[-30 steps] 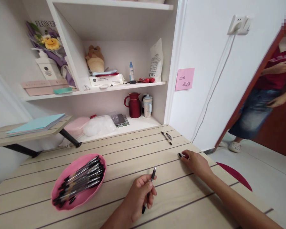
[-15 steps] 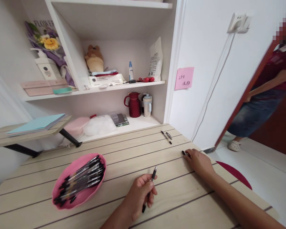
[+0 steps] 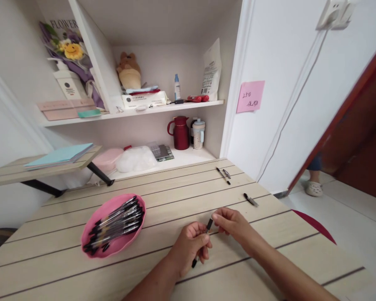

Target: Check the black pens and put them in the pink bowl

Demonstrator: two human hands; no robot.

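My left hand [image 3: 189, 247] is closed round a black pen [image 3: 203, 242] held upright over the wooden table [image 3: 65, 259]. My right hand [image 3: 233, 225] pinches the pen's top end with thumb and fingers. A small black pen part [image 3: 250, 199] lies on the table to the right of my hands. Another pen with a loose piece [image 3: 224, 174] lies farther back near the wall. A pink bowl [image 3: 114, 225] filled with several black pens sits to the left of my hands.
White shelves behind the table hold a red jug [image 3: 181, 133], a mug [image 3: 198, 133], a plush toy [image 3: 129, 70] and a flower bouquet [image 3: 69, 50]. A pink note [image 3: 250, 96] sticks to the wall. A person's foot [image 3: 313, 188] shows beside the red door [image 3: 360, 133].
My right hand let go of the small pen part at the right and came across to the top of the pen in my left hand. The person at the door has stepped mostly behind it.
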